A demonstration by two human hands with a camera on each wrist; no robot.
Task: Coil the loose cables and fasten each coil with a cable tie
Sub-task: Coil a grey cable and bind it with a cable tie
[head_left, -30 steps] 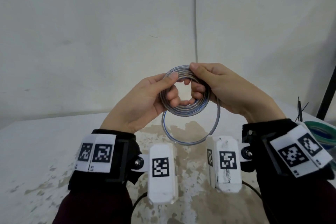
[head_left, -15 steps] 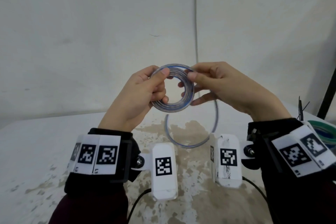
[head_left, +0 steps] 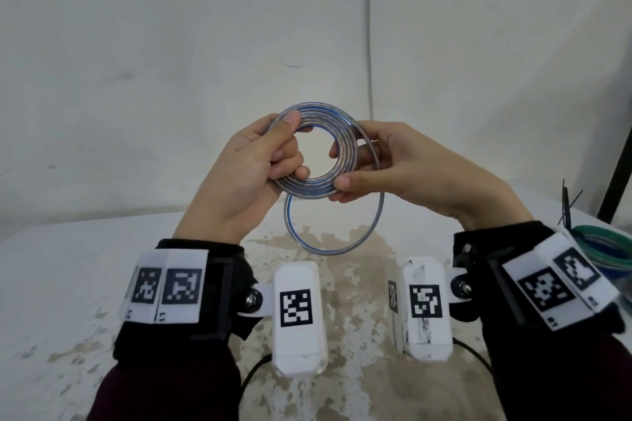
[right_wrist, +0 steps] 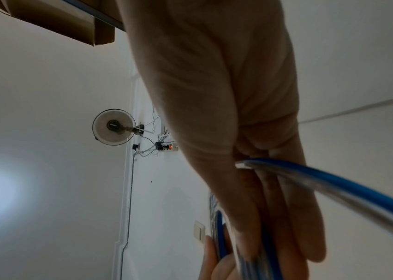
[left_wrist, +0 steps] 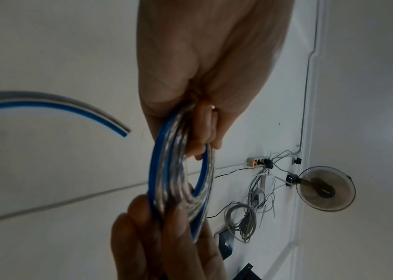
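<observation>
A silver and blue cable coil (head_left: 343, 140) is held upright in the air above the table. My left hand (head_left: 253, 161) grips its left side, thumb on the top rim and fingers curled through the hole. My right hand (head_left: 393, 164) pinches the lower right rim between thumb and fingers. One loose loop (head_left: 342, 248) of the same cable hangs below the coil. In the left wrist view the coil (left_wrist: 178, 170) runs between both hands and the free cable end (left_wrist: 109, 115) curves off to the left. The right wrist view shows the cable end (right_wrist: 334, 185) crossing my fingers.
The stained white table (head_left: 68, 284) lies below, against a white wall. At the right edge sit green and blue coils (head_left: 608, 246) with black cable ties (head_left: 566, 207) sticking up. A dark pole (head_left: 615, 161) stands at far right.
The coil has turned in my hands and looks wider. My left thumb moved onto the top rim, and my right hand dropped from the top to the lower right rim.
</observation>
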